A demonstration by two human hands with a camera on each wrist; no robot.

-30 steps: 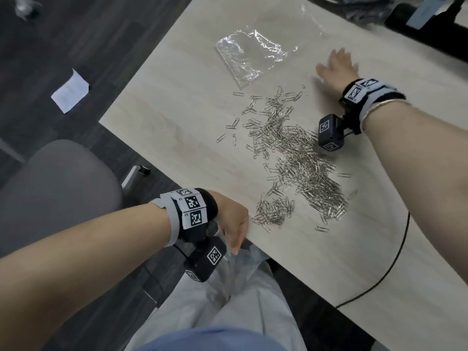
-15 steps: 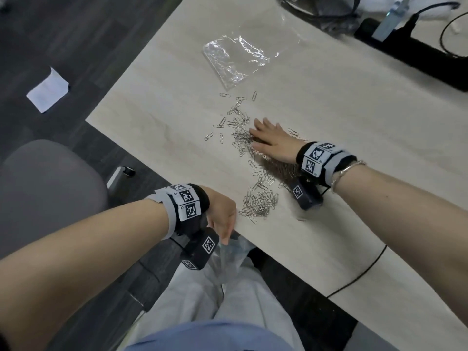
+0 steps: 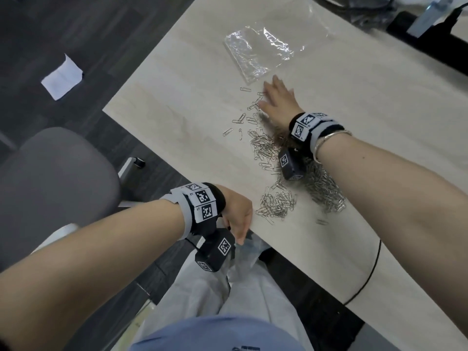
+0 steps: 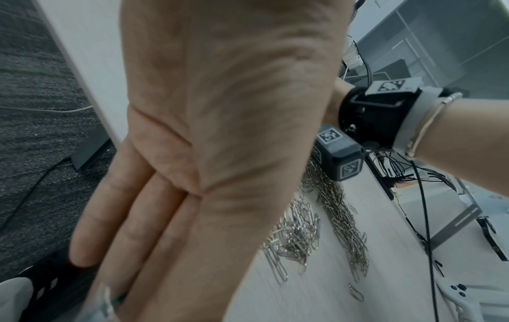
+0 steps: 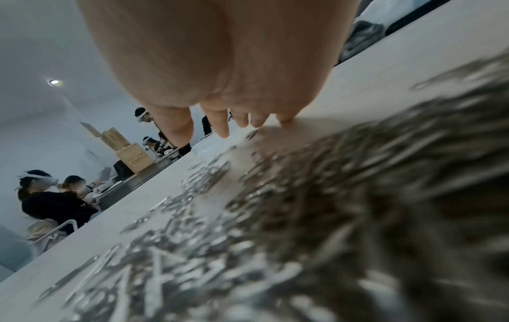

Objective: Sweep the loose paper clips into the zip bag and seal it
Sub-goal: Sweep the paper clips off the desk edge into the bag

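Note:
Silver paper clips (image 3: 321, 188) lie in a long heap on the pale table (image 3: 177, 102), with a smaller heap (image 3: 277, 203) near the front edge and loose ones farther out. My right hand (image 3: 276, 97) lies flat with fingers spread on the far loose clips; in the right wrist view its fingers (image 5: 220, 124) touch the tabletop beyond the blurred clips (image 5: 275, 217). At the table's front edge my left hand (image 3: 238, 214) pinches a clear zip bag (image 3: 241, 267) that hangs below the edge over my lap. The left wrist view shows its fingers (image 4: 123, 239) pointing down, the bag's rim (image 4: 103, 302) at their tips.
A second clear plastic bag (image 3: 258, 51) lies flat just beyond my right hand. A black cable (image 3: 374, 262) drops over the front edge at the right. Dark equipment (image 3: 417, 26) lines the far right. A grey chair (image 3: 50, 178) stands left; white paper (image 3: 62, 76) lies on the floor.
My right hand dragged clips from the far right toward me, then moved back out to the loose clips near the flat bag. The left hand stayed at the table edge.

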